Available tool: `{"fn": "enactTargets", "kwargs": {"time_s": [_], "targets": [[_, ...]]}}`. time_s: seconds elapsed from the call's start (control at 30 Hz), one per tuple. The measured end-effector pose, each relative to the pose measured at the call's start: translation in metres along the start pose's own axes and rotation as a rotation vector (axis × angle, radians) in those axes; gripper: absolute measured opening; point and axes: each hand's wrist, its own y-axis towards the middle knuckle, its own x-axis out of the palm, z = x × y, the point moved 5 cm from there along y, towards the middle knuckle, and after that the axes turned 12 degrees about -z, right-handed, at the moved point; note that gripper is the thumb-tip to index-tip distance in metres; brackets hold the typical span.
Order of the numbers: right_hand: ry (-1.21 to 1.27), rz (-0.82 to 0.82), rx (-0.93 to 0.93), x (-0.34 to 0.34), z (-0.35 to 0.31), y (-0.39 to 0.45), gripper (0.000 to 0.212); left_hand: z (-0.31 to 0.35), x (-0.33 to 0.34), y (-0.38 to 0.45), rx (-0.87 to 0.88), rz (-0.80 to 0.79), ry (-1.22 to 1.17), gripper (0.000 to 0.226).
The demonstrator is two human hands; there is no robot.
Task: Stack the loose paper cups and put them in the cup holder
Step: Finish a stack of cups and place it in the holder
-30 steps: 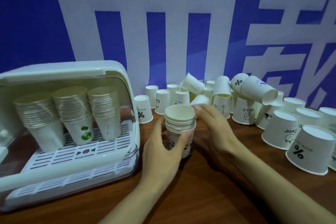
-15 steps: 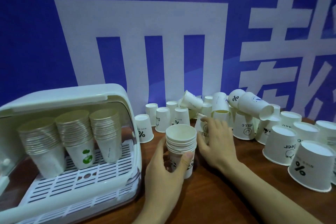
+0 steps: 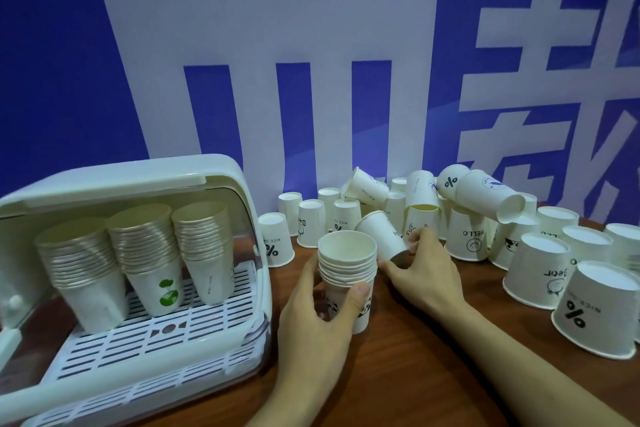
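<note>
My left hand (image 3: 320,312) grips an upright stack of white paper cups (image 3: 347,265) that stands on the wooden table in the middle. Just right of the stack my right hand (image 3: 420,270) holds a single white cup (image 3: 379,232), tilted with its bottom up and to the left. Many loose cups (image 3: 467,236) stand upside down or lie tipped along the blue wall behind. The white cup holder (image 3: 228,184) on the left is open and holds three leaning stacks of cups (image 3: 142,253) on its slatted tray.
More upside-down cups, some printed with "%" (image 3: 595,319), crowd the right side of the table. A small inverted "%" cup (image 3: 275,243) stands beside the holder's right wall. Bare wood (image 3: 398,374) shows in front of the stack.
My right hand reached back into the loose cups, took one, and has drawn it tilted toward the stack. My left hand has kept its hold on the stack. The camera has tilted up.
</note>
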Motion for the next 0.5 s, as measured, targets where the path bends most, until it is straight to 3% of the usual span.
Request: {"fn": "enactTargets", "kwargs": {"time_s": [0.07,0.13,0.23,0.37,0.5], "targets": [[-0.040,-0.031,0.013,0.003,-0.001,0.002,0.067,0.000,0.000,0.000,0.008,0.003,0.007,0.074],[-0.074,-0.073,0.026,0.006,-0.001,0.000,0.050,0.000,0.000,0.000,-0.006,0.003,0.016,0.059],[0.182,-0.014,-0.016,-0.011,-0.005,-0.007,0.034,0.002,0.000,-0.002,-0.017,-0.009,0.000,0.053],[0.690,0.003,-0.217,-0.042,-0.037,-0.019,0.063,0.006,0.000,-0.001,-0.001,-0.034,0.001,0.061],[0.635,-0.146,-0.398,-0.046,-0.075,-0.040,0.059,0.005,0.000,0.000,-0.004,-0.035,0.012,0.057]]}}
